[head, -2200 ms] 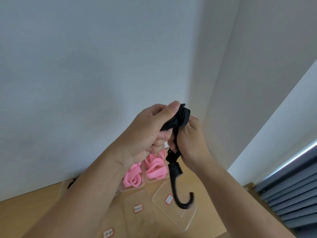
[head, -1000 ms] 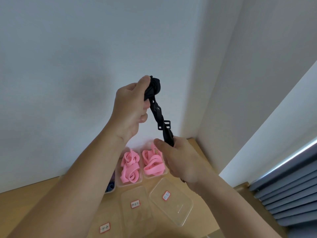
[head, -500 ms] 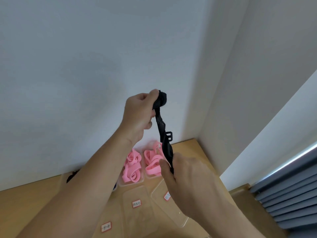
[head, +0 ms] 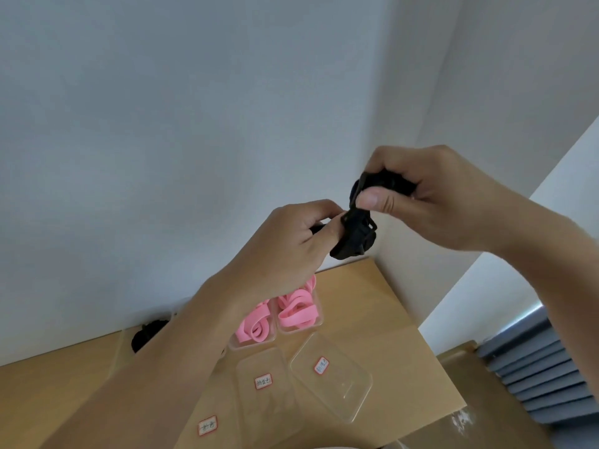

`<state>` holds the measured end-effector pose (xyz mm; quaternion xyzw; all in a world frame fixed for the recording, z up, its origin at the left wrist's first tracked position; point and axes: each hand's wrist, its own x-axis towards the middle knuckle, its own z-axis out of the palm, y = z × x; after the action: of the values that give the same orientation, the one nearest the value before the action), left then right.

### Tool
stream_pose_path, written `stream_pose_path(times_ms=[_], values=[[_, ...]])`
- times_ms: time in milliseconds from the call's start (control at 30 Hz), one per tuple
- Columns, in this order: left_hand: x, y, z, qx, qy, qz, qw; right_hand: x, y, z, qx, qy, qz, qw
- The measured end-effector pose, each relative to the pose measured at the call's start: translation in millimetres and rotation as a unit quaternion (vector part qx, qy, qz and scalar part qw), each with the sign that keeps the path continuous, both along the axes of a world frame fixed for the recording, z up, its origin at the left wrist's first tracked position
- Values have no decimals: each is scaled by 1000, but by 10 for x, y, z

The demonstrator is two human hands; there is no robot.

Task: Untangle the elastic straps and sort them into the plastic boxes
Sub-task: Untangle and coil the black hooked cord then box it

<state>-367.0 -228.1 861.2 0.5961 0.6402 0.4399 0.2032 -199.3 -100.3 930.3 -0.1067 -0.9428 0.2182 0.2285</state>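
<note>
**Black strap worked in mid-air, boxes waiting below**

The black strap [head: 355, 236] is held up in front of the wall [head: 194, 124], well above the table [head: 372, 306]. It is bunched into a knotty wad, and a buckle-like part is seen near its middle. It is judged to be kept raised so that the loops hang free and can be picked apart in plain sight.

The left hand [head: 291, 244] is curled round the lower bunch, with thumb and forefinger closed on it. The right hand [head: 431, 202] is closed on the upper bunch, and the strap is pinched between thumb and curled fingers. The two hands are kept close together, only a short length of strap between them.

Below, pink straps [head: 296, 311] are seen in two clear boxes [head: 319, 320] set side by side by the wall. Dark straps [head: 146, 335] are seen in a further box at the left, partly hidden by the forearm. Labelled lids [head: 337, 393] are laid nearer the camera; the label text cannot be read. Sorting by colour is judged to be intended, so the left box is the likely target. Untangling is judged not yet done.
</note>
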Motion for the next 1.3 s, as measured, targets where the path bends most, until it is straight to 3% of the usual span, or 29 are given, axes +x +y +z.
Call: stream_pose_path(times_ms=[167, 400, 500, 667, 767, 867, 967, 1133, 1267, 1300], values=[[54, -78, 42, 31, -39, -11, 999, -134, 117, -51, -107, 28, 52, 993], [148, -91, 103, 106, 28, 37, 993, -353, 129, -281, -223, 62, 92, 968], [160, -95, 142, 174, 37, 117, 977, -478, 3, -507, -300, 102, 79, 945], [183, -76, 146, 200, -126, 202, 950, -647, -455, -891, -428, 94, 39, 898], [76, -11, 113, 177, -221, 261, 923, -664, -623, -988, -389, 97, -19, 916], [3, 39, 4, 131, -268, 276, 914, -626, -727, -1023, -299, 37, -97, 948], [-1, 47, -113, 93, -219, 281, 930, -539, -732, -1009, -262, -5, -123, 957], [-2, 26, -161, 92, -83, 271, 955, -424, -725, -959, -366, 14, -123, 922], [109, -12, -158, 120, 43, 245, 961, -401, -700, -873, -543, 49, -92, 833], [122, -19, -152, 125, 68, 240, 960, -398, -688, -874, -550, 61, -101, 827]])
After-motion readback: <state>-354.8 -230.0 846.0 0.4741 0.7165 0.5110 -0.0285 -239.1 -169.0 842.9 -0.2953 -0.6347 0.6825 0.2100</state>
